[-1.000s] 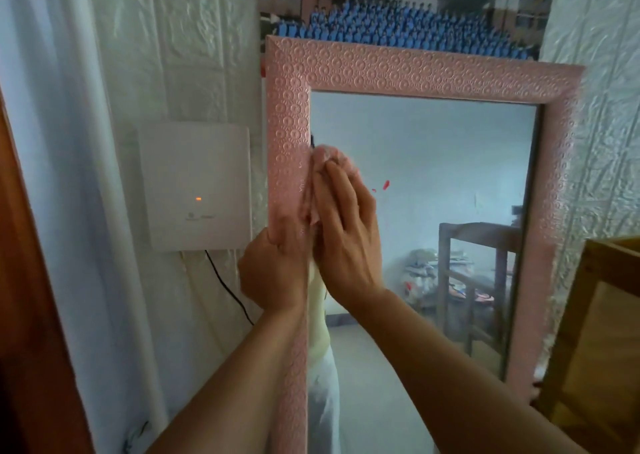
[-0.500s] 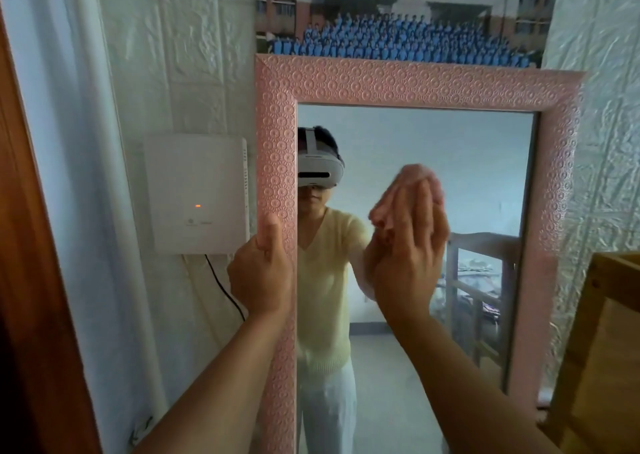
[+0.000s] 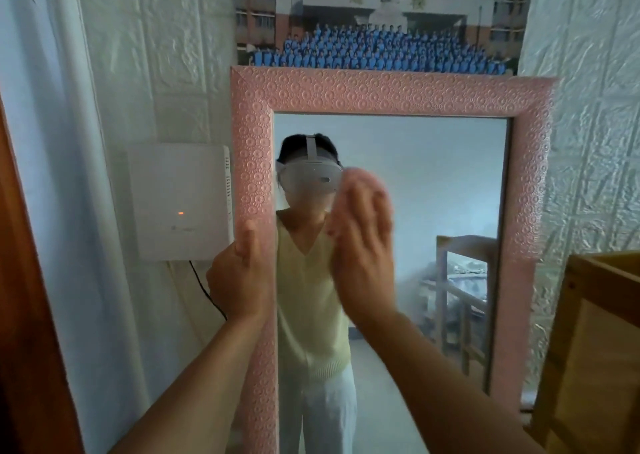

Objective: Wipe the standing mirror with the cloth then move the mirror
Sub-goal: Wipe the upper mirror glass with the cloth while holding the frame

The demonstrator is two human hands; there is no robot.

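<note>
Mirror (image 3: 391,93): right grip (image 3: 363,246) flat on cloth (image 3: 360,185).

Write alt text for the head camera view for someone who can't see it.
A person's right hand presses a pink cloth flat against the glass of a pink embossed-frame standing mirror, while the left hand grips the frame's left edge. A white wall box with an orange light hangs to the left.

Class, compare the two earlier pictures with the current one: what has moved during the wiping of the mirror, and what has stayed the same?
The right hand, pressing the pink cloth flat on the glass, swept right from the frame's left inner edge toward the middle, then came partway back left. The left hand kept its grip on the left side of the mirror frame. The white wall box is unchanged.
</note>
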